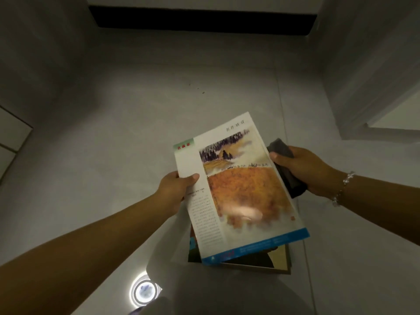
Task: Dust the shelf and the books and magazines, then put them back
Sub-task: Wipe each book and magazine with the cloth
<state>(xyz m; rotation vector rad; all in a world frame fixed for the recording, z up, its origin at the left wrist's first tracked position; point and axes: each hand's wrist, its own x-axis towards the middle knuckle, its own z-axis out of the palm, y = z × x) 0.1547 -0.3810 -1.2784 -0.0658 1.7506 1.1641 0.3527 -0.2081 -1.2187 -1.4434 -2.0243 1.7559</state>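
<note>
A glossy magazine (pixel 241 189) with an orange landscape painting on its cover is held flat above the floor. My left hand (pixel 175 187) grips its left edge, thumb on top of the cover. My right hand (pixel 304 169) is at the magazine's right edge and holds a dark grey cloth (pixel 287 171), partly tucked behind the magazine. Below the magazine a small stack of books and magazines (pixel 272 260) lies on the floor, mostly hidden by it. No shelf shelf-board is clearly visible from here.
The pale grey tiled floor (pixel 136 133) fills the view. A dark recess (pixel 200 19) runs along the far wall. White walls or panels stand at the left (pixel 13 130) and right (pixel 375 64). A ceiling light's bright ring reflection (pixel 144 291) shows on the floor near me.
</note>
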